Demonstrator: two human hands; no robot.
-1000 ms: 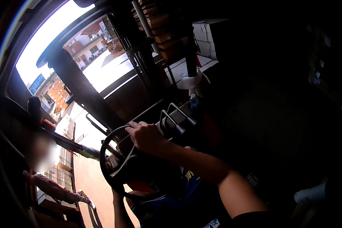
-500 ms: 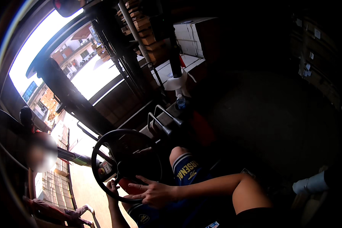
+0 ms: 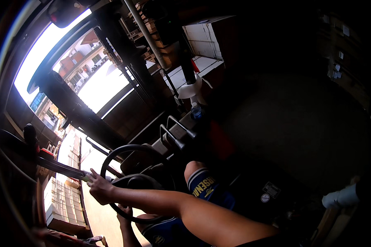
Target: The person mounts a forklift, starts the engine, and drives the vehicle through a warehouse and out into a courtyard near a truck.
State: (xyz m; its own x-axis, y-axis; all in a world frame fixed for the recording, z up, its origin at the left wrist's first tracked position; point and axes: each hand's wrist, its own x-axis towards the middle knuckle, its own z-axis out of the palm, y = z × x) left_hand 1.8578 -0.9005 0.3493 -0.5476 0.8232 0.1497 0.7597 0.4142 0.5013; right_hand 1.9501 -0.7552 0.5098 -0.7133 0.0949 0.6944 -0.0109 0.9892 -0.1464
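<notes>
A dark steering wheel (image 3: 129, 147) stands in front of my knees. My right forearm crosses over its lower part, and my right hand (image 3: 99, 188) is closed on the wheel's left rim. One finger sticks out beyond the rim, close to a grey bar (image 3: 66, 168). Lower down, my left hand (image 3: 124, 211) holds the lower left of the rim, partly hidden behind the wheel and my right forearm. Dark control levers (image 3: 174, 133) with bent metal stems rise beyond the wheel, and neither hand touches them.
Beyond the cab stands a dark upright mast (image 3: 76, 109). A clear water bottle (image 3: 196, 110) stands beside a post wrapped in white material. Outside at left are pale stacked goods (image 3: 64, 201) and a person's leg and shoe (image 3: 99, 239). White boxes (image 3: 204, 39) lie ahead; stacks at right are very dark.
My right hand has moved from the wheel's bottom, fingers spread, up to its left rim. The scene outside has shifted, and the person at left has slipped lower in view.
</notes>
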